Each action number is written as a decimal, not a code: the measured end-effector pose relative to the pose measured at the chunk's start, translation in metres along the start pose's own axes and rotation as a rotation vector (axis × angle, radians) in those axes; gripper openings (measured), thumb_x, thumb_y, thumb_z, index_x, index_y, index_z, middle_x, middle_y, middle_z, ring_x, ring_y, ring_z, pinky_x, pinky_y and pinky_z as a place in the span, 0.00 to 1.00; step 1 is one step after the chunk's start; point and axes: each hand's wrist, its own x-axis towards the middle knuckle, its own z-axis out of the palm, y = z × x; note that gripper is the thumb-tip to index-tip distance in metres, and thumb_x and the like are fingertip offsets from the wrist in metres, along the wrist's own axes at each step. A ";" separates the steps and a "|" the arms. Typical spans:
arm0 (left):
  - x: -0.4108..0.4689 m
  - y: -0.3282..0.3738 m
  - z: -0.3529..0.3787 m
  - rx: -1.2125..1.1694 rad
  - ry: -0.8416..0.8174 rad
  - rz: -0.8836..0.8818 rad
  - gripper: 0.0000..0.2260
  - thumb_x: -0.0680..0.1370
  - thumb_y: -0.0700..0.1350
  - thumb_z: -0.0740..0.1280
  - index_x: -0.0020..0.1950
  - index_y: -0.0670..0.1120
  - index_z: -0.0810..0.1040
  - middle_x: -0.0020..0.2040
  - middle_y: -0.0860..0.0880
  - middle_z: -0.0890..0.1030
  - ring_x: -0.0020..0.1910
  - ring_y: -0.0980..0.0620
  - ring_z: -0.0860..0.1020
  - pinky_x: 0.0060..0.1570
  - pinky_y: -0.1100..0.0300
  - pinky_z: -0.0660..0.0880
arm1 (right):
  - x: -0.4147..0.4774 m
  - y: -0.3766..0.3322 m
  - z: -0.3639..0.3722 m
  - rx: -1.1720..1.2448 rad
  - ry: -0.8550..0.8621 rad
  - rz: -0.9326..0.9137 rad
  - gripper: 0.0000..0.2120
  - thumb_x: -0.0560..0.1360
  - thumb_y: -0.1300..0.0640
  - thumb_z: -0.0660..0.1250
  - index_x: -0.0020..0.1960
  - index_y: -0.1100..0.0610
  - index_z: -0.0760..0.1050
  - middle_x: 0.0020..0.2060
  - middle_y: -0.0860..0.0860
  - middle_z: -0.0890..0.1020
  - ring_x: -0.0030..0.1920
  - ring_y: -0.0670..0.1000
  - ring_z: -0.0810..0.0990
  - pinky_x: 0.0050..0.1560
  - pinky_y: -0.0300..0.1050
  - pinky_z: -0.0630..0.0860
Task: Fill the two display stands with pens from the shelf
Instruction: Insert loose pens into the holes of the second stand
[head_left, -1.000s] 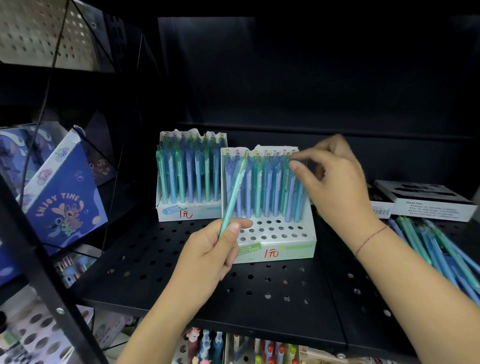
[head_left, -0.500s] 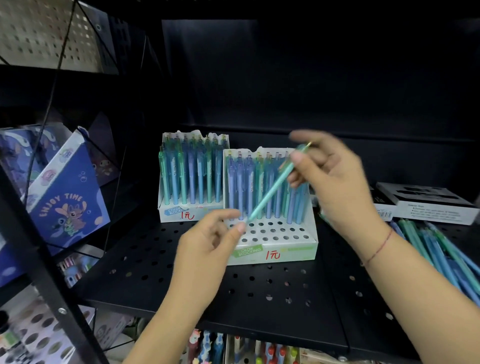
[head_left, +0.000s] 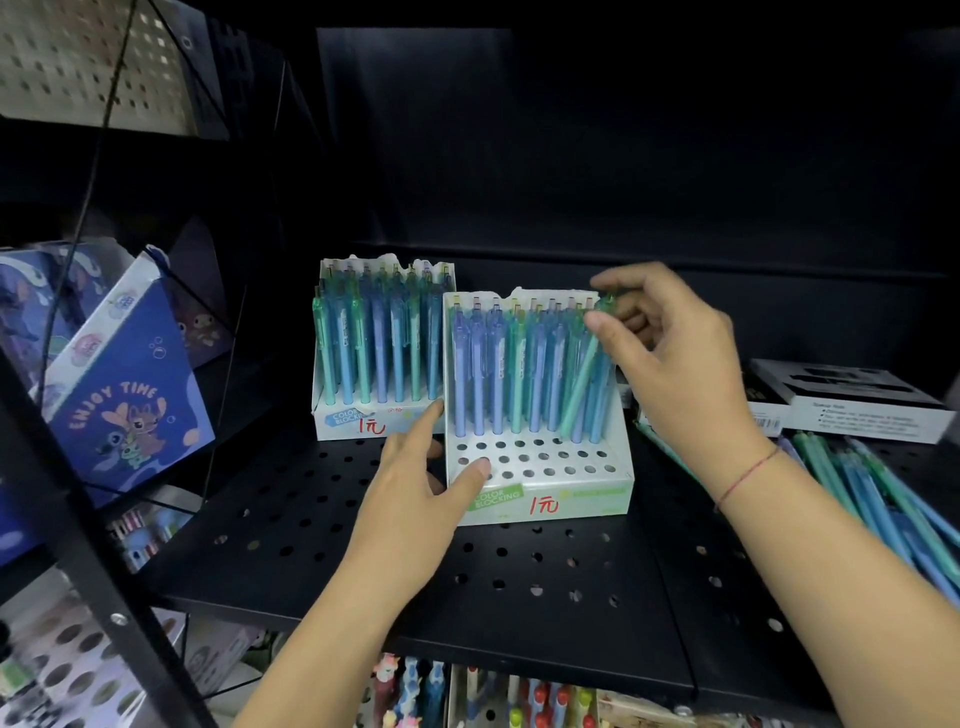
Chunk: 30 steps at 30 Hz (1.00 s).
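The rear stand (head_left: 382, 353) looks full; the front stand (head_left: 540, 467) has its back rows filled and about three front rows of holes bare. The right hand (head_left: 670, 364) has its grip pinched on the top of a green pen (head_left: 582, 384), tilted, tip at a hole beside the filled rows. The left hand (head_left: 426, 483) rests straight-fingered on that stand's left corner (steadying it, I judge), holding nothing. Loose pens (head_left: 883, 509) lie on the shelf (head_left: 519, 597) to the right.

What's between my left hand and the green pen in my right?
Head view: upright pens and empty holes of the front stand lie between the left hand and the tilted green pen pinched by the right hand.
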 end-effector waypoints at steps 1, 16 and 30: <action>0.000 0.000 0.000 0.001 -0.002 -0.002 0.31 0.77 0.56 0.66 0.76 0.62 0.54 0.59 0.56 0.69 0.41 0.58 0.73 0.40 0.63 0.69 | 0.000 0.000 0.001 0.003 -0.001 -0.004 0.10 0.75 0.59 0.70 0.53 0.48 0.75 0.36 0.47 0.78 0.37 0.41 0.74 0.41 0.29 0.72; 0.001 -0.001 0.000 -0.025 -0.023 -0.016 0.31 0.77 0.56 0.65 0.76 0.63 0.53 0.60 0.55 0.69 0.41 0.58 0.72 0.40 0.65 0.68 | -0.001 0.007 0.006 -0.345 -0.103 -0.119 0.12 0.76 0.55 0.69 0.59 0.51 0.81 0.42 0.46 0.70 0.37 0.36 0.67 0.37 0.33 0.65; 0.002 -0.002 0.000 0.001 -0.018 0.004 0.31 0.77 0.56 0.64 0.77 0.60 0.53 0.62 0.51 0.69 0.43 0.59 0.73 0.44 0.59 0.68 | -0.004 0.055 -0.119 -0.711 -0.526 0.677 0.20 0.70 0.46 0.74 0.56 0.58 0.79 0.49 0.53 0.81 0.48 0.52 0.79 0.47 0.42 0.72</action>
